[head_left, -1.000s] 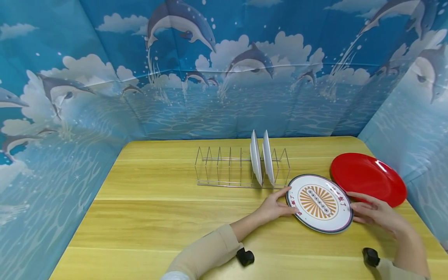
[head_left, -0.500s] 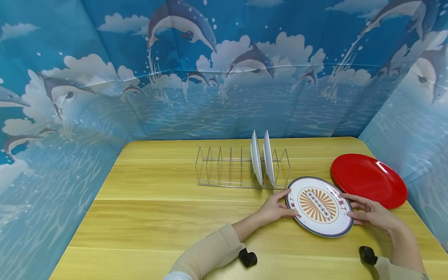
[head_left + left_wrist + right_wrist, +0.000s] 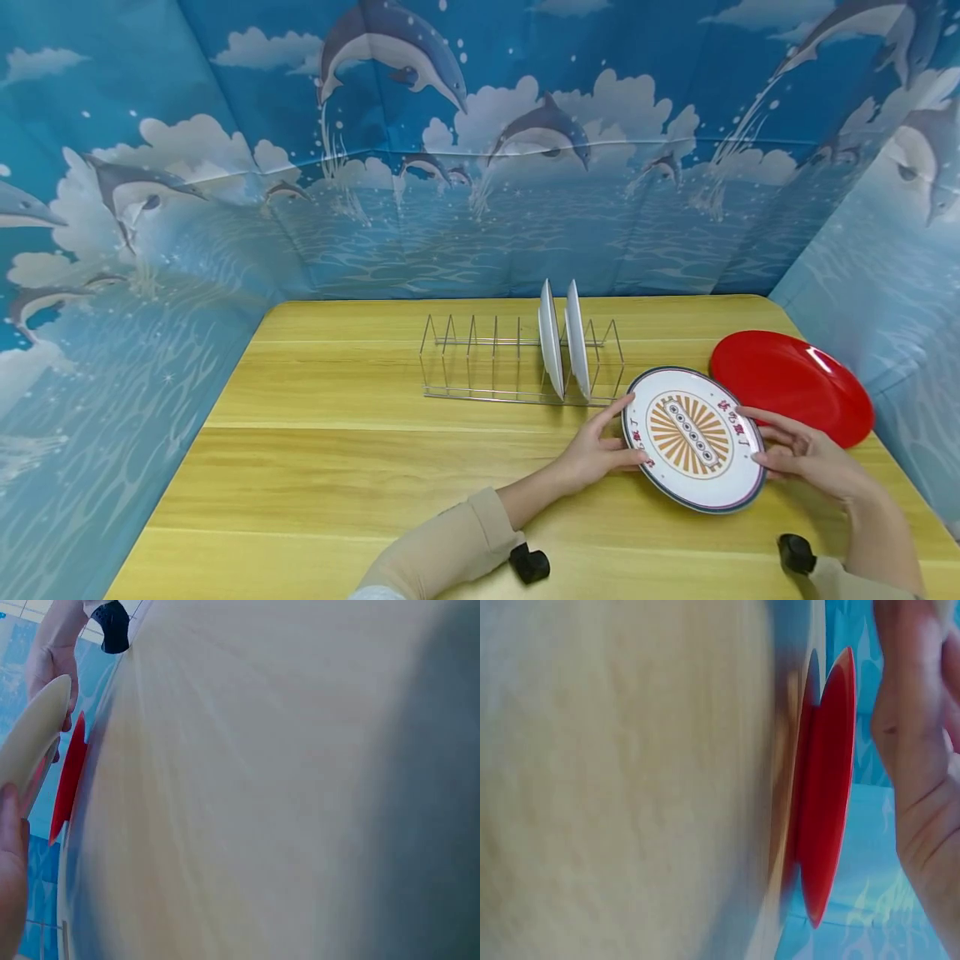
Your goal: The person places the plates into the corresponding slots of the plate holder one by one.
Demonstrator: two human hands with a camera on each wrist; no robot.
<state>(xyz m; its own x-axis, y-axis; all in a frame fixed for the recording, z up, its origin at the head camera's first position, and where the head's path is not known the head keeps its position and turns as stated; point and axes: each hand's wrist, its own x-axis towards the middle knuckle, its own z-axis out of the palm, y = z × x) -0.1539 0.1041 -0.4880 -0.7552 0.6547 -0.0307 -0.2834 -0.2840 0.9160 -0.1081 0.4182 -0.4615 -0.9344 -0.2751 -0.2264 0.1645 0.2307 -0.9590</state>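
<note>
A white plate [image 3: 690, 437] with a dark rim, orange rays in its centre and red characters is held at the right front. My left hand [image 3: 592, 454] grips its left edge, thumb over the rim. My right hand [image 3: 813, 462] pinches the opposite edge, with the thumb and a finger on the face. Seen from the left wrist, the plate [image 3: 34, 731] is edge-on, tilted and apart from the table. The right wrist view shows part of my right hand [image 3: 922, 735]; the white plate is mostly out of that view.
Behind stands a wire dish rack [image 3: 495, 392], with two white plates [image 3: 551, 342] upright in its right part. A large red plate [image 3: 791, 387] lies on the wooden table [image 3: 337, 467] beyond my right hand. Dolphin-print cloth [image 3: 480, 208] hangs around the table.
Over the last half second, the white plate has shifted slightly right and its face has tipped more toward the head camera. Both hands have kept hold of it.
</note>
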